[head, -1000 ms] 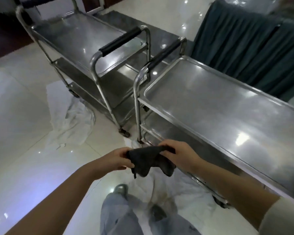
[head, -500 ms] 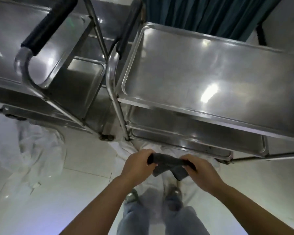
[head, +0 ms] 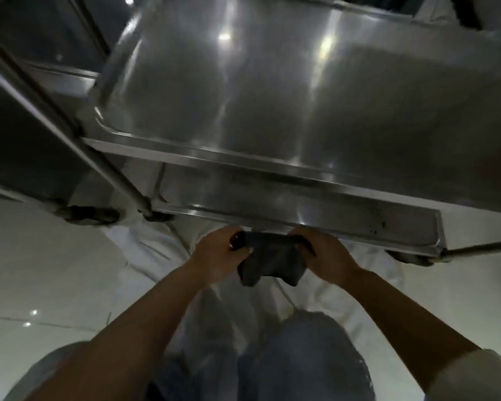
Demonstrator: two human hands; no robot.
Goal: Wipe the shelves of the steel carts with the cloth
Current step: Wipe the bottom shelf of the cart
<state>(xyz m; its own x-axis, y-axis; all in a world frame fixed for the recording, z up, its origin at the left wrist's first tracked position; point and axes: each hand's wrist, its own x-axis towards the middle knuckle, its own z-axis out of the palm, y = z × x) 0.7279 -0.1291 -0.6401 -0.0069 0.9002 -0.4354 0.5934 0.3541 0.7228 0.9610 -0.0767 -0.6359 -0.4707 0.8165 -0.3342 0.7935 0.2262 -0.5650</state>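
We see both hands at centre frame w/ the dark cloth (head: 268, 260) stretched between them. Left hand (head: 219, 251) grips the cloth's left end, fingers curled round it; right hand (head: 326, 256) clamps the right end the same way. Cloth sags in the middle, just below the front edge of the cart's lower shelf (head: 315, 208), not touching it. Top shelf (head: 272, 96) fills the upper frame. White sheet (head: 145, 244) lies on the floor under the cart. Second cart (head: 26, 117) at upper left.

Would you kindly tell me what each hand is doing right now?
Left hand: gripping the dark cloth.
Right hand: gripping the same cloth.
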